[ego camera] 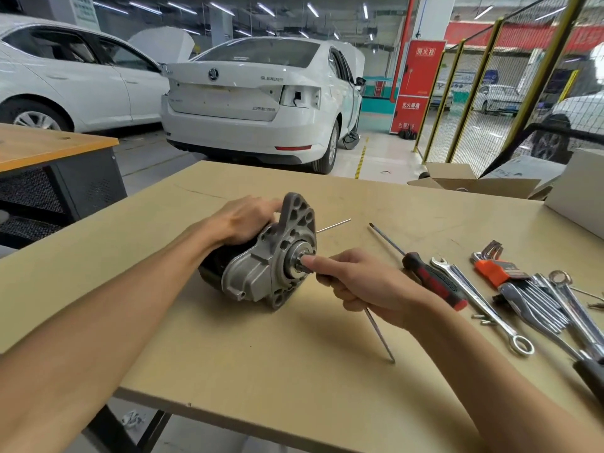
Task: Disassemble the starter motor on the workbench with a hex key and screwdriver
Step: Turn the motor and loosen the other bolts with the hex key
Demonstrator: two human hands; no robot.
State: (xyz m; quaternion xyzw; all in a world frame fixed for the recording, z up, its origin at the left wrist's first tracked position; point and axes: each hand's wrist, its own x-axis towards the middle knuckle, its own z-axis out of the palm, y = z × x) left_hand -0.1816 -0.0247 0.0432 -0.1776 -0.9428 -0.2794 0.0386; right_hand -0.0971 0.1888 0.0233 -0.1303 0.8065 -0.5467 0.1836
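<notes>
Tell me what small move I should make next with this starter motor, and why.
Probably seat the hex key tip squarely at the starter motor hub: your right hand holds it there, and your left hand steadies the housing.

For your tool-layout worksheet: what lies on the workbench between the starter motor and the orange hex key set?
In the head view, the red-and-black screwdriver and a combination spanner lie between the starter motor and the hex key set.

Grey cast-metal starter motor (261,256) with black cylindrical body, on a pale tan workbench (294,371); black-and-red handled screwdriver (434,279); orange holder on the hex key set (493,268); shiny silver wrenches (483,302); white cars (255,103) behind; red cabinet (418,86) with white lettering; yellow-framed fence (470,99); brown cardboard box (474,183)
</notes>
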